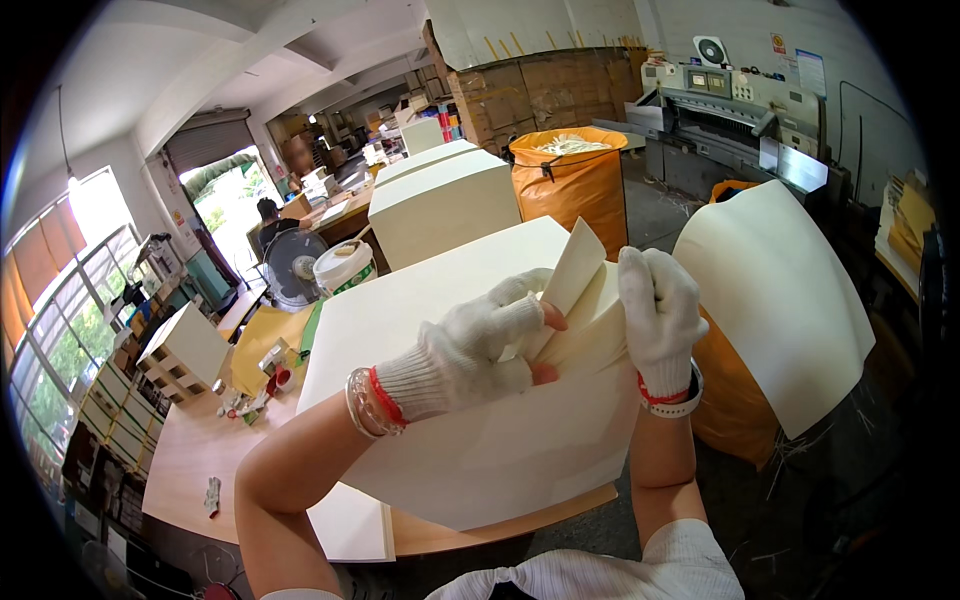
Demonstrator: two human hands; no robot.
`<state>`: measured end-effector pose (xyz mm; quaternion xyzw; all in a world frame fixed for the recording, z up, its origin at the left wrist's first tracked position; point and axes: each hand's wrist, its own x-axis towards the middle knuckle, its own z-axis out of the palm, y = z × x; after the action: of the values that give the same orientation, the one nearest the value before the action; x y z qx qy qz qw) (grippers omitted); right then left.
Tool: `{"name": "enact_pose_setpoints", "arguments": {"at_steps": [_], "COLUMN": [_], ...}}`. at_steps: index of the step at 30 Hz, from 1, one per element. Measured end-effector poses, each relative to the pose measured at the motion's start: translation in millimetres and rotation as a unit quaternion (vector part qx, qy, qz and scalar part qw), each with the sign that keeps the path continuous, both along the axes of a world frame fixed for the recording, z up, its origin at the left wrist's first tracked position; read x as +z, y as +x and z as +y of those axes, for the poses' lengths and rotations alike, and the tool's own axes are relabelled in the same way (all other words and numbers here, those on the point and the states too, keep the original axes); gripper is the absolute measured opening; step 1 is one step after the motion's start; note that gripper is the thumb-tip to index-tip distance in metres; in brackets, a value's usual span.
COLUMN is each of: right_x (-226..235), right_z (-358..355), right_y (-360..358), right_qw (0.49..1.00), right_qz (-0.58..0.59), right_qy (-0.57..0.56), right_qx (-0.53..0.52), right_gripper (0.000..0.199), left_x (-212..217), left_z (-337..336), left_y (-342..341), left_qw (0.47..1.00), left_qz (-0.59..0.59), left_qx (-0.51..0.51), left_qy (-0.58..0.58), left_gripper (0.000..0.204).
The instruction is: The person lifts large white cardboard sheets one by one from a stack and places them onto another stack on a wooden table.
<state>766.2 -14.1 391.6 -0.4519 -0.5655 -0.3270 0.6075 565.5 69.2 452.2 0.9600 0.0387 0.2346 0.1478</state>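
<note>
I observed both hands in white knit gloves working at the near corner of a stack of cream paper sheets, which lay on a wooden desk directly in front of the operator. The left hand was clenched on the lifted corner of the sheets, its bare thumb tip and fingertip pressing the fanned edges; bead bracelets sat on that wrist. The right hand was closed over the same bent-up bundle from the right side, its grip grasping the upper sheets so that one sheet corner stood up between the two hands. A white wristband with a red cuff showed below the right glove. Beyond the hands I noted taller cream paper blocks standing further back on the desk. A white bucket and a desk fan stood to the left of the stack, with a person seated behind the fan. A curled cream sheet hung to the right, over an orange sack. A second orange sack, full of paper trimmings, stood behind the blocks, and a grey cutting machine occupied the far right of the room. Small boxes lay on the desk at left.
</note>
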Motion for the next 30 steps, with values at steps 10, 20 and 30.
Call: {"name": "enact_pose_setpoints", "arguments": {"at_steps": [10, 20, 30], "right_x": [2.2, -1.2, 2.5], "right_z": [1.3, 1.4, 2.0], "right_y": [-0.7, -0.8, -3.7], "right_qw": [0.992, 0.997, 0.988], "right_qz": [0.086, 0.056, 0.126], "right_qy": [-0.026, 0.003, -0.025], "right_qx": [0.091, 0.049, 0.085], "right_gripper": [0.005, 0.005, 0.010], "left_x": [5.7, -1.0, -0.2], "left_z": [2.3, -0.2, 1.6], "left_y": [-1.6, 0.4, -1.0], "left_qw": [0.996, 1.000, 1.000], "left_qz": [0.042, -0.019, 0.021], "left_qx": [-0.025, -0.017, -0.018], "left_qy": [0.081, -0.001, 0.009], "left_gripper": [0.038, 0.044, 0.044]}}
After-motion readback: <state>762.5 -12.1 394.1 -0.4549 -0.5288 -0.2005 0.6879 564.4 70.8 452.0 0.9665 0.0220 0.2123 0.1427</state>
